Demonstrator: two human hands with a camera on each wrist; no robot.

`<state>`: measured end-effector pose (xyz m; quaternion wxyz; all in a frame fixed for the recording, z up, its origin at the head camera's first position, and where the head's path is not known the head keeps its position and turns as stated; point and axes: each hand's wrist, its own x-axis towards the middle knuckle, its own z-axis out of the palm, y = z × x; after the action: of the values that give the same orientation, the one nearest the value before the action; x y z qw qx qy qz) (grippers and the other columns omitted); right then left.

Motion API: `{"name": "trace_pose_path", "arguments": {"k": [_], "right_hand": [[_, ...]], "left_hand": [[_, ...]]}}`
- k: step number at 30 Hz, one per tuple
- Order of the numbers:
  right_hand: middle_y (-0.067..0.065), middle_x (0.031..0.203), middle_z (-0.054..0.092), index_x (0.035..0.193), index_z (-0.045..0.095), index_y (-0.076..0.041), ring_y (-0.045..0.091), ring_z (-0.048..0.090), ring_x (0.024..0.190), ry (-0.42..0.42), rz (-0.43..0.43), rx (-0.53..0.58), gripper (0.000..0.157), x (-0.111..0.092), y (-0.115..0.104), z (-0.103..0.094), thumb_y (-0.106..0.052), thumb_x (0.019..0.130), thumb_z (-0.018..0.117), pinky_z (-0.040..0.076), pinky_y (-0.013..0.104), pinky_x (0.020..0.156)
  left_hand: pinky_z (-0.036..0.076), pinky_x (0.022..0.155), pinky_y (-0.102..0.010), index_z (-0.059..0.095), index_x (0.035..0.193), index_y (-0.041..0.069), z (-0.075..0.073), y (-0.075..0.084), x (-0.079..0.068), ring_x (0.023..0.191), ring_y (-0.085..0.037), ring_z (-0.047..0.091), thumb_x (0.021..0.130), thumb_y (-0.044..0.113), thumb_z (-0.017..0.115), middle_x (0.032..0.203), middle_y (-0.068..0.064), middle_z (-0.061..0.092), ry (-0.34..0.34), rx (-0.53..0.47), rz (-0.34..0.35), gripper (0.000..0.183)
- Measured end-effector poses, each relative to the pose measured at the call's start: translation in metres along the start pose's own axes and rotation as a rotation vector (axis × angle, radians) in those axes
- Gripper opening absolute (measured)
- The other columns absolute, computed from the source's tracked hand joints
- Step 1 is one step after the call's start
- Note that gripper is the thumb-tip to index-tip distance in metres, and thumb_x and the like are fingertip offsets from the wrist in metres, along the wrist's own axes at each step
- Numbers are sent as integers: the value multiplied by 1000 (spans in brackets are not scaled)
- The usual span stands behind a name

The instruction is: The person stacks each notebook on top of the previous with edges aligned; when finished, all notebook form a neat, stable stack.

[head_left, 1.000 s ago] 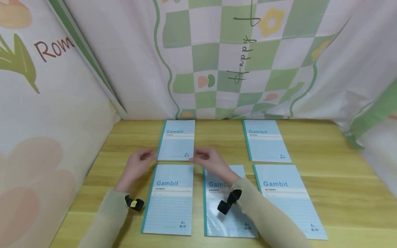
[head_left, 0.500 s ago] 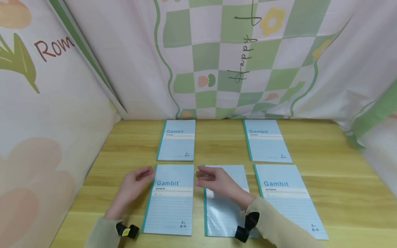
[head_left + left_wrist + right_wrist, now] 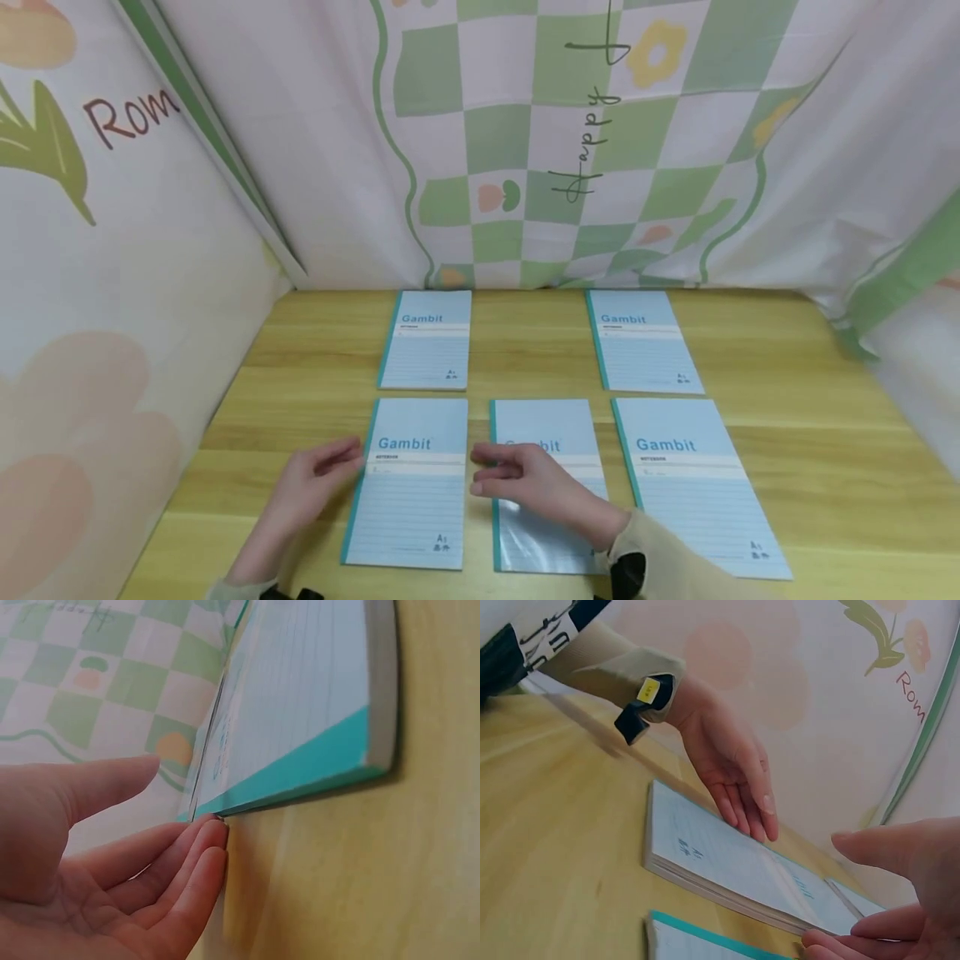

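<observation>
A light-blue Gambit notebook (image 3: pixel 405 500) with a teal spine lies flat at the front left of the table. At its spine side is my left hand (image 3: pixel 311 479); its fingers are extended and the thumb stands apart from them. In the left wrist view those fingertips (image 3: pixel 214 832) come up to the teal edge; whether they touch it I cannot tell. My right hand (image 3: pixel 532 483) hovers over the front middle notebook (image 3: pixel 540 533), partly covering it. Its fingertips point at the front left notebook's right edge, with nothing held between thumb and fingers.
Another matching notebook (image 3: pixel 697 492) lies front right. Two more sit behind, a back left notebook (image 3: pixel 425 342) and a back right notebook (image 3: pixel 645 342). The wooden table (image 3: pixel 532 342) meets a patterned curtain (image 3: pixel 495 142) at the back and a printed panel (image 3: pixel 135 275) on the left.
Both hands have left the sides of the back left notebook and come toward me, to either side of the front left one. The notebooks have stayed in place.
</observation>
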<state>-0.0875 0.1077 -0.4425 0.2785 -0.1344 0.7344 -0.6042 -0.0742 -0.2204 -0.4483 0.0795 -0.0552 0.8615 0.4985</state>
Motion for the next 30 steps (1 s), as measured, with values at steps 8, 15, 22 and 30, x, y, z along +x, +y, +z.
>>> {"name": "trace_pose_path", "arguments": {"k": [8,15,22,30], "right_hand": [[26,151,44,148,42,10,33,60,124,6,-24,123,63,-4,2,12,-18,98,70,52,35,98],[24,153,42,150,40,7,32,57,127,10,-7,191,64,-3,6,17,-20,99,69,50,35,101],[26,152,43,149,40,9,33,57,127,22,-19,208,64,-4,7,18,-19,100,69,51,35,100],[24,153,42,150,39,8,32,57,128,24,-7,232,65,-4,9,17,-19,99,69,51,34,100]], "left_hand": [[55,94,-37,65,130,-5,8,-2,-6,107,-24,66,95,7,70,115,-9,72,38,5,21,37],[55,95,-42,62,135,-4,17,0,-8,111,-27,65,96,9,71,121,-14,69,96,-5,-43,42],[56,89,-41,58,139,-3,26,6,-3,105,-25,63,94,14,74,117,-12,69,147,23,-99,50],[55,85,-39,62,136,-2,28,10,4,101,-24,61,94,11,72,115,-11,68,152,51,-96,45]]}}
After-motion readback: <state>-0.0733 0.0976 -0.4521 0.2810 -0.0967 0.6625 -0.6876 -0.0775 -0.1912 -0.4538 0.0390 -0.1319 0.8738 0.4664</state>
